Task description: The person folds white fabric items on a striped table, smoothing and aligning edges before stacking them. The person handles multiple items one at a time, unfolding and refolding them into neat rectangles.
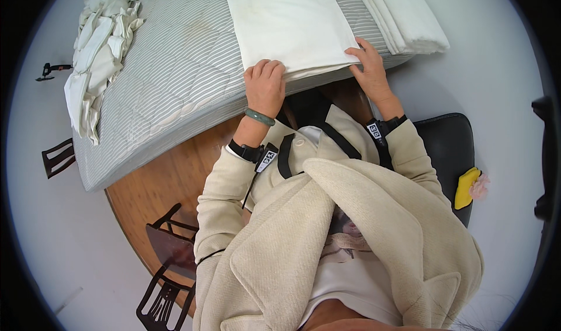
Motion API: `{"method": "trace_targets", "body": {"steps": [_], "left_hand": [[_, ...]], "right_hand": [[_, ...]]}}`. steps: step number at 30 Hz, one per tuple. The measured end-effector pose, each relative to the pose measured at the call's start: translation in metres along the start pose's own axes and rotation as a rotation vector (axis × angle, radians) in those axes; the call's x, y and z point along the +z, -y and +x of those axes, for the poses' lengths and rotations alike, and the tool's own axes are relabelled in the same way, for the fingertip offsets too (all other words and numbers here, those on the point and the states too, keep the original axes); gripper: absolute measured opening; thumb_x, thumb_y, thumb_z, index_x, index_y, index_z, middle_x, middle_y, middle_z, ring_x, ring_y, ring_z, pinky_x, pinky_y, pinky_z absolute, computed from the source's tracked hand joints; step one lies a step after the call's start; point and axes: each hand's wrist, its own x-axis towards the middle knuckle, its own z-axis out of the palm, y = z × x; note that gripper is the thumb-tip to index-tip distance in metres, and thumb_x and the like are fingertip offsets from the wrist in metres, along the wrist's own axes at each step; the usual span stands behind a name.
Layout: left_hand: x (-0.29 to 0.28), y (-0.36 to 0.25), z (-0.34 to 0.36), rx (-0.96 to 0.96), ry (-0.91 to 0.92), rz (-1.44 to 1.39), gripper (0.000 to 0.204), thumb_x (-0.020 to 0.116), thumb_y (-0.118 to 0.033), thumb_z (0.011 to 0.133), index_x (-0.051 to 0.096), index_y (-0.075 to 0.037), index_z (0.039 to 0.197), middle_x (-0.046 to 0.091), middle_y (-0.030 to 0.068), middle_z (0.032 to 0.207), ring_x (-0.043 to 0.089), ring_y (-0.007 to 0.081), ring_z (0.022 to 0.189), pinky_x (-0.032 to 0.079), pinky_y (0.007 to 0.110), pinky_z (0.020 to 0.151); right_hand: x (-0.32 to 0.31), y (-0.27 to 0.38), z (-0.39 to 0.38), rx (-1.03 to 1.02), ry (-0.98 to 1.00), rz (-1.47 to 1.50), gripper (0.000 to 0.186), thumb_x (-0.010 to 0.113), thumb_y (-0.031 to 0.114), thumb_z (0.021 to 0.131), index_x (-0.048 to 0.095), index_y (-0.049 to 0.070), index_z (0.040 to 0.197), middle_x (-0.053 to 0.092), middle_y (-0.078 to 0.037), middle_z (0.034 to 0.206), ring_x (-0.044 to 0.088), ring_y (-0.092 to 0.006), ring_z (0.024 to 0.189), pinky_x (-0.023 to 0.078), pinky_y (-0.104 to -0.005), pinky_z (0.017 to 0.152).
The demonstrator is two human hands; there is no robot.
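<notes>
A folded white cloth (292,27) lies flat on a grey-striped mattress (181,62), its near edge along the mattress's front edge. My left hand (265,88) is closed over the cloth's near left corner, with the fingers curled on top and the thumb hidden. At the near right corner, my right hand (372,76) grips the cloth's edge between thumb and fingers. Several layers show along the near edge between my hands.
A stack of folded white cloths (403,15) sits at the mattress's far right. Crumpled white cloths (105,50) are heaped on the left. Dark wooden chairs (169,243) stand on the wooden floor at lower left. A black seat (447,150) is behind me, bearing a yellow item (466,188).
</notes>
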Motion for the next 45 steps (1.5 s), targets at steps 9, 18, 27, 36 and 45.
{"method": "trace_targets", "body": {"steps": [9,18,27,36,45], "left_hand": [[-0.002,0.007,-0.017,-0.105,-0.021,0.162,0.028,0.062,0.001,0.073,0.06,-0.01,0.099,0.057,0.0085,0.11,0.051,0.0296,0.112,0.037,0.045,0.094],[-0.008,0.02,-0.039,-0.246,-0.111,0.136,0.027,0.064,0.002,0.073,0.059,-0.009,0.097,0.054,0.0096,0.094,0.055,0.0306,0.09,0.043,0.042,0.076],[-0.008,0.03,-0.042,-0.226,-0.089,0.056,0.03,0.066,0.003,0.074,0.058,-0.007,0.101,0.054,0.0111,0.088,0.055,0.0324,0.081,0.045,0.042,0.069],[-0.009,0.031,-0.043,-0.204,-0.052,0.021,0.032,0.063,0.006,0.074,0.059,-0.005,0.104,0.053,0.0126,0.092,0.054,0.033,0.085,0.046,0.043,0.073],[-0.032,0.039,-0.052,-0.029,0.074,0.039,0.043,0.06,0.008,0.073,0.061,-0.009,0.112,0.057,0.0088,0.117,0.057,0.0301,0.098,0.045,0.041,0.081]], "right_hand": [[0.007,-0.008,-0.003,-0.014,-0.026,-0.038,0.026,0.065,0.003,0.078,0.065,0.013,0.101,0.059,-0.006,0.125,0.053,-0.0284,0.121,0.041,-0.0414,0.097],[0.005,-0.007,-0.003,0.031,0.016,-0.022,0.027,0.068,0.009,0.077,0.065,0.014,0.104,0.058,-0.007,0.125,0.052,-0.0281,0.122,0.041,-0.0445,0.097],[0.017,0.047,-0.011,-0.066,0.001,-0.14,0.046,0.073,0.021,0.077,0.06,0.015,0.121,0.043,-0.014,0.141,0.032,-0.0382,0.138,0.027,-0.0525,0.112],[0.04,0.013,-0.007,0.062,-0.095,-0.337,0.046,0.061,0.002,0.076,0.06,0.014,0.121,0.049,-0.013,0.136,0.038,-0.0356,0.134,0.028,-0.0524,0.11],[0.021,-0.017,-0.034,0.082,-0.107,-0.307,0.057,0.064,0.003,0.077,0.054,0.017,0.131,0.045,-0.012,0.14,0.04,-0.0344,0.133,0.034,-0.0485,0.107]]}}
